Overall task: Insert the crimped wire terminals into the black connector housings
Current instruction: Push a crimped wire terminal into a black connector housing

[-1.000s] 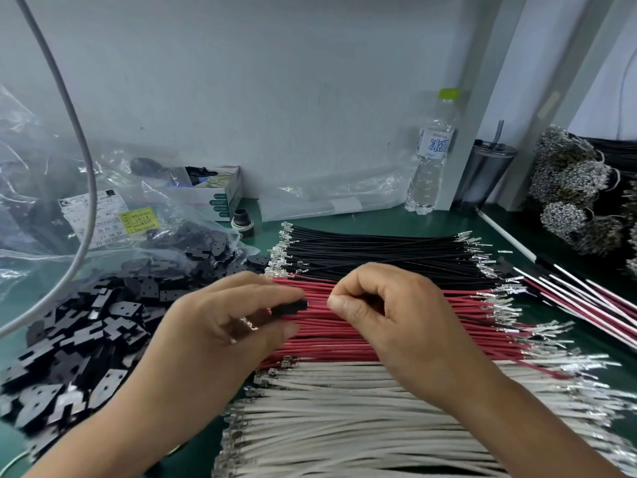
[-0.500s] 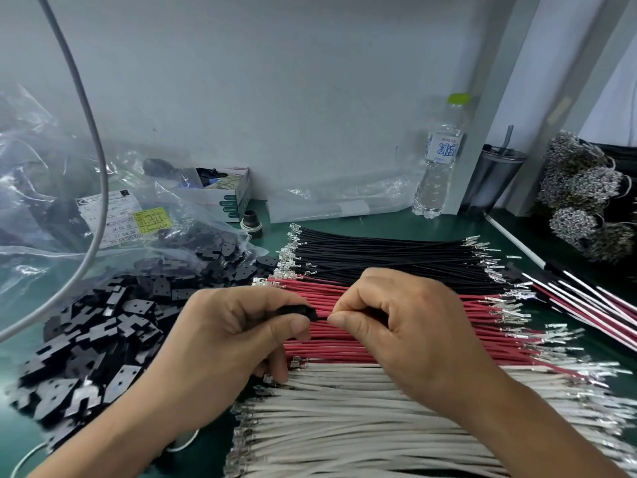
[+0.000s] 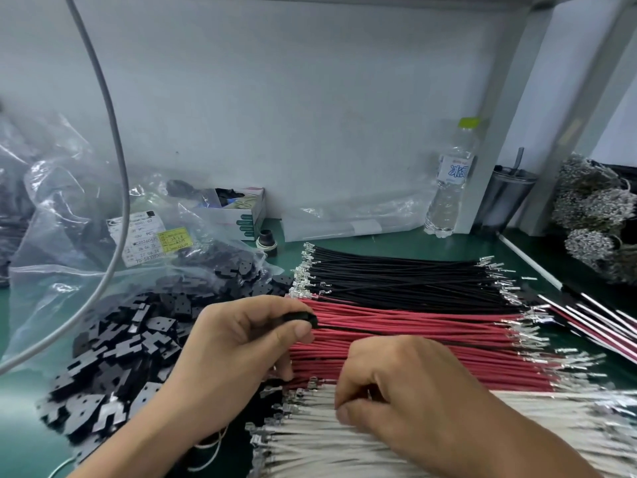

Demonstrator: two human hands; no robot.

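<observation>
The left hand (image 3: 238, 343) pinches a small black connector housing (image 3: 299, 319) between thumb and forefinger, held above the near ends of the red wires (image 3: 413, 336); a red wire runs out of the housing to the right; the right hand (image 3: 406, 391) is lower, over the white wires (image 3: 344, 439), its grip curled with thumb and forefinger tips pressed down on one white wire near its crimped end; black wires (image 3: 396, 274) lie in a band behind the red ones, all three bands running side by side across the green worktop (image 3: 396, 241); a heap of loose black housings (image 3: 113, 357) spills from a clear plastic bag (image 3: 69, 236) on the left; a water bottle (image 3: 450, 188) and a dark tumbler (image 3: 503, 198) stand at the back right
</observation>
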